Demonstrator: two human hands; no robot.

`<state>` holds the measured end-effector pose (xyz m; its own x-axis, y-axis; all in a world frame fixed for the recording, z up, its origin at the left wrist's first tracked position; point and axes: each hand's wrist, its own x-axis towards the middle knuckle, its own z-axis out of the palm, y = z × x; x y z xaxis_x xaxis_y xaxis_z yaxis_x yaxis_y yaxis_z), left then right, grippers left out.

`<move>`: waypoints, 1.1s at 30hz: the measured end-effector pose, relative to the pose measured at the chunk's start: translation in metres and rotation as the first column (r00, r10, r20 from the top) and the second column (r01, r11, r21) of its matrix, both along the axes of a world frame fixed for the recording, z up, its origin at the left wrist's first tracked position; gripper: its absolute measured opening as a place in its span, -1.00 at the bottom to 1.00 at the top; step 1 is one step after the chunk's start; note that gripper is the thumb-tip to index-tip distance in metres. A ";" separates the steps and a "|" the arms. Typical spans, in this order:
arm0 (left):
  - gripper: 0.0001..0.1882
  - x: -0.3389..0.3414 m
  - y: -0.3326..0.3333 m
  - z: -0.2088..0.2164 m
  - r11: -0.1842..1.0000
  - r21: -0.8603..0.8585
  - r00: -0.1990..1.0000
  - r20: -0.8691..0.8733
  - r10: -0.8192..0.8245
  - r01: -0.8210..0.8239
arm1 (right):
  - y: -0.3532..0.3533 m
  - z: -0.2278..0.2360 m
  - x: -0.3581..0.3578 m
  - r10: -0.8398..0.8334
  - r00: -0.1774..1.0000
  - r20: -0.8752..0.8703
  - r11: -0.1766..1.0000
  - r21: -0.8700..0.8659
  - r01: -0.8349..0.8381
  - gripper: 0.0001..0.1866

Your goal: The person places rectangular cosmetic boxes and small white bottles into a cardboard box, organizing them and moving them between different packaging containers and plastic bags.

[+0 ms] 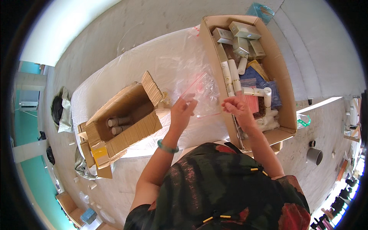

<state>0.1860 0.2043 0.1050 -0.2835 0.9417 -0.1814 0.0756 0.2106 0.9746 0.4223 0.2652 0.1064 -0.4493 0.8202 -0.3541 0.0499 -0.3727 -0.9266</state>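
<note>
A clear plastic zip bag [207,94] with a pinkish-red edge strip lies on the plastic-covered surface between my hands. My left hand [184,109], with a green bangle on its wrist, has curled fingers at the bag's near left edge and appears to grip it. Over the left wall of the large cardboard box [289,111], my right hand [239,108] is closed with thumb and fingertips together. Whatever it pinches, if anything, is too small to make out. Just beyond it in the box are white tubes [234,74] with gold bands and a pink packet [252,103].
Inside the large box sit several small cartons [245,30] and a blue plastic packet [253,76]. To the left, an open cardboard box [122,103] holds a few cylindrical containers [117,122]. A grey bucket [314,156] stands on the floor at right.
</note>
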 end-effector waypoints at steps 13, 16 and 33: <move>-0.83 0.019 -0.037 0.047 0.865 0.235 0.711 -0.680 -0.180 0.443 | -0.023 0.036 -0.055 -0.037 0.923 -0.383 0.969 -0.238 -0.059 -0.66; -0.80 0.016 -0.039 0.051 0.879 0.187 0.739 -0.631 -0.235 0.438 | -0.026 0.039 -0.060 -0.059 0.952 -0.299 0.977 -0.211 -0.006 -0.73; -0.88 -0.003 -0.035 0.030 0.989 0.057 0.929 -0.355 -0.109 0.138 | -0.039 0.022 -0.061 0.017 0.978 0.207 0.970 0.236 -0.067 -0.76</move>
<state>0.1835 0.1694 0.1348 -0.1958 0.9805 -0.0154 0.4351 0.1009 0.8947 0.3610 0.2261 0.1280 -0.4251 0.8739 -0.2359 0.2560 -0.1339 -0.9574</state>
